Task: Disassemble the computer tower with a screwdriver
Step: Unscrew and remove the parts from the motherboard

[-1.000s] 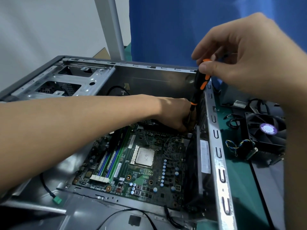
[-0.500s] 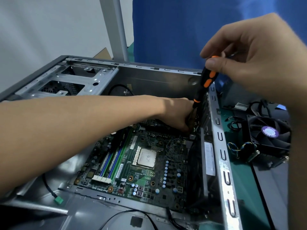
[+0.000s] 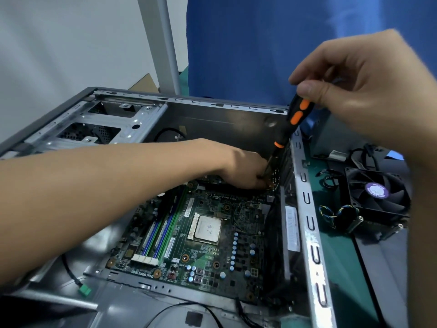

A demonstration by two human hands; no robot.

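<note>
- The right hand [image 3: 369,95] is raised above the far right corner of the motherboard [image 3: 208,233], with its wrist coming in from the right. Its thumb and curled fingers pinch the top of the screwdriver [image 3: 293,121] handle.
- The left forearm reaches across from the motherboard's left side. The left hand [image 3: 246,169] is low at that same far right corner, knuckles up, with its fingers curled down round the lower end of the screwdriver's shaft.
- The two hands are apart, one high and one low, and both grip the same tool.
- The screwdriver's long axis is steep but not upright. Its black and orange handle leans up and to the right, and the shaft points down and to the left at the motherboard's far right corner. The tip is hidden among the left fingers.
- The computer tower [image 3: 307,209] lies on its side with the open face up. The motherboard is flat on its floor, with a bare square processor [image 3: 208,228] near the board's middle.
- A black fan [image 3: 376,192] with a purple hub sits to the right of the motherboard, outside the tower's wall, on a green mat [image 3: 335,256].
</note>
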